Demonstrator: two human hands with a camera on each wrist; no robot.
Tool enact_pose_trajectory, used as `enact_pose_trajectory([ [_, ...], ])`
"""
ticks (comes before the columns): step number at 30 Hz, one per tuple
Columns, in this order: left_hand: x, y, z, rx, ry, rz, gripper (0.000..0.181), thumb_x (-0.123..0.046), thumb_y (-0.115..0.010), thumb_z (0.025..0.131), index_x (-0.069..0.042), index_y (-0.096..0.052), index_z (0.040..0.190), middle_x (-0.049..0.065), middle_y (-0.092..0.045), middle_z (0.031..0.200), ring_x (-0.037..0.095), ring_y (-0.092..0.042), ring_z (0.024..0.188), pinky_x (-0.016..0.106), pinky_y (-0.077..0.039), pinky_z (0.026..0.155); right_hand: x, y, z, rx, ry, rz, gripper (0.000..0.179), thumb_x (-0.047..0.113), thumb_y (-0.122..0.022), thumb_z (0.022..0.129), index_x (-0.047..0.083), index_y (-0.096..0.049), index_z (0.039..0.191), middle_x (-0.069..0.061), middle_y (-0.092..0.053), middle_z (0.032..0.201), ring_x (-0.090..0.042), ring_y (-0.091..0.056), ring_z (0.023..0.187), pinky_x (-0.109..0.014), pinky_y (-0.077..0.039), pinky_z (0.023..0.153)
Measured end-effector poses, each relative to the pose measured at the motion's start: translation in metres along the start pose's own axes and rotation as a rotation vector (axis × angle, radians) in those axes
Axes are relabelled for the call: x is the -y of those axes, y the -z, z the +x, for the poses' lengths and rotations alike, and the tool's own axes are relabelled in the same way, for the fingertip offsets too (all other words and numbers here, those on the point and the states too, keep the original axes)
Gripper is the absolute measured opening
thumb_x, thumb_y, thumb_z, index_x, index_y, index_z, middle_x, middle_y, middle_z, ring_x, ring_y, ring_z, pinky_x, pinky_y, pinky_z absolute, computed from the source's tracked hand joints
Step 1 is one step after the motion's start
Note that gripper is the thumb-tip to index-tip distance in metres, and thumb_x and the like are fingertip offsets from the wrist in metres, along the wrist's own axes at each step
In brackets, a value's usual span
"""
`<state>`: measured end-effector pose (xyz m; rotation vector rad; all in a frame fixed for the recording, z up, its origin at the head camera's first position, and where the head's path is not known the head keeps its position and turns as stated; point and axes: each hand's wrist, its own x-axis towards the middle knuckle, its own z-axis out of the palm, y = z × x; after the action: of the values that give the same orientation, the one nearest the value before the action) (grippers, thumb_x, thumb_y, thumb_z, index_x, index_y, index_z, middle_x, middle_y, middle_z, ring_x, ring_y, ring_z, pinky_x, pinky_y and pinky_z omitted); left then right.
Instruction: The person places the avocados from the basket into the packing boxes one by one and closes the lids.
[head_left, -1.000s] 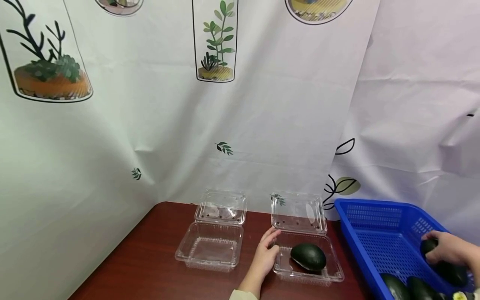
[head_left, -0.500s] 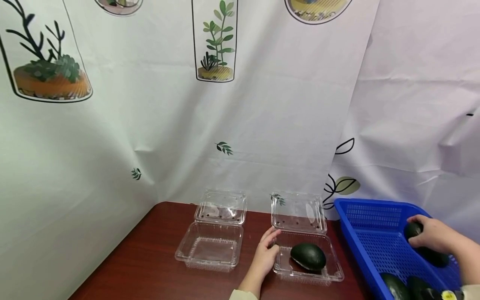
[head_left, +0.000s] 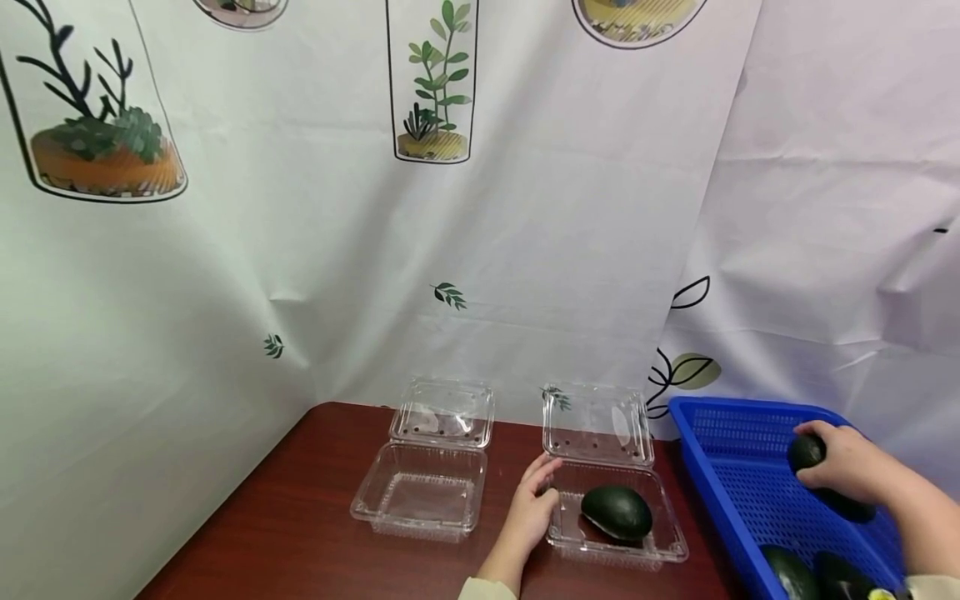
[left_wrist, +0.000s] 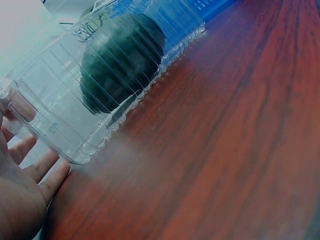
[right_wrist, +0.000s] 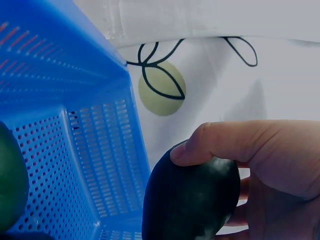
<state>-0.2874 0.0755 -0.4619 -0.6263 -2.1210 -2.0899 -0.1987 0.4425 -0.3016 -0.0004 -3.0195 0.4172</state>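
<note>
My right hand [head_left: 847, 462] grips a dark green avocado [head_left: 807, 452] above the blue basket [head_left: 693, 467]. In the right wrist view the thumb lies across the top of this avocado [right_wrist: 192, 200], with the other fingers partly hidden behind it. My left hand [head_left: 531, 508] rests at the left rim of a clear plastic clamshell container [head_left: 667, 521]. Its fingers [left_wrist: 54, 180] look fairly straight and touch the container's side in the left wrist view. Another avocado [head_left: 617, 512] lies inside this container, whose lid [head_left: 596, 425] stands open at the back.
A second clear clamshell container [head_left: 431, 487], lid up, sits to the left on the red-brown table [head_left: 300, 533]. Several avocados [head_left: 791, 571] lie at the near end of the basket. Behind the table hangs a white printed cloth [head_left: 562, 233].
My right hand has moved left and up within the basket, carrying the avocado away from the right side. The left hand and the containers have stayed put.
</note>
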Motion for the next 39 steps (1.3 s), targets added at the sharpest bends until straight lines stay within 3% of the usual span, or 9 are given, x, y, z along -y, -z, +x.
enact_pose_trajectory([
  [7, 0.003, -0.001, 0.0, 0.0, 0.012, 0.0, 0.047, 0.007, -0.051, 0.072, 0.001, -0.061, 0.118, 0.019, -0.042, 0.137, 0.036, -0.05, 0.113, 0.036, -0.04, 0.091, 0.014, -0.003, 0.0, -0.055, -0.006, 0.008, 0.062, 0.019, -0.069, 0.071, -0.016, -0.043, 0.116, -0.037, -0.043, 0.092, -0.033, -0.049, 0.073, -0.039, -0.043, 0.055],
  [11, 0.003, -0.001, 0.0, 0.0, 0.012, -0.004, 0.047, 0.007, -0.051, 0.073, 0.001, -0.061, 0.118, 0.018, -0.042, 0.137, 0.036, -0.05, 0.113, 0.035, -0.04, 0.091, 0.026, -0.001, 0.001, -0.032, -0.011, 0.04, 0.065, 0.02, -0.068, 0.074, -0.015, -0.039, 0.121, -0.04, -0.038, 0.097, -0.032, -0.05, 0.072, -0.04, -0.044, 0.055],
  [23, 0.002, -0.001, 0.001, 0.001, -0.002, -0.007, 0.046, 0.005, -0.052, 0.072, 0.002, -0.061, 0.117, 0.02, -0.042, 0.137, 0.036, -0.05, 0.112, 0.033, -0.04, 0.089, 0.058, -0.001, 0.005, -0.007, -0.017, 0.073, 0.068, 0.022, -0.068, 0.075, -0.009, -0.036, 0.127, -0.04, -0.034, 0.108, -0.032, -0.05, 0.073, -0.039, -0.043, 0.054],
  [39, 0.0, -0.001, 0.001, -0.003, 0.005, -0.009, 0.048, 0.006, -0.052, 0.071, 0.002, -0.061, 0.118, 0.02, -0.042, 0.137, 0.036, -0.05, 0.113, 0.035, -0.039, 0.091, 0.097, -0.005, 0.014, -0.093, 0.064, 0.068, 0.067, 0.018, -0.069, 0.072, -0.008, -0.04, 0.126, -0.035, -0.04, 0.108, -0.032, -0.05, 0.075, -0.04, -0.042, 0.057],
])
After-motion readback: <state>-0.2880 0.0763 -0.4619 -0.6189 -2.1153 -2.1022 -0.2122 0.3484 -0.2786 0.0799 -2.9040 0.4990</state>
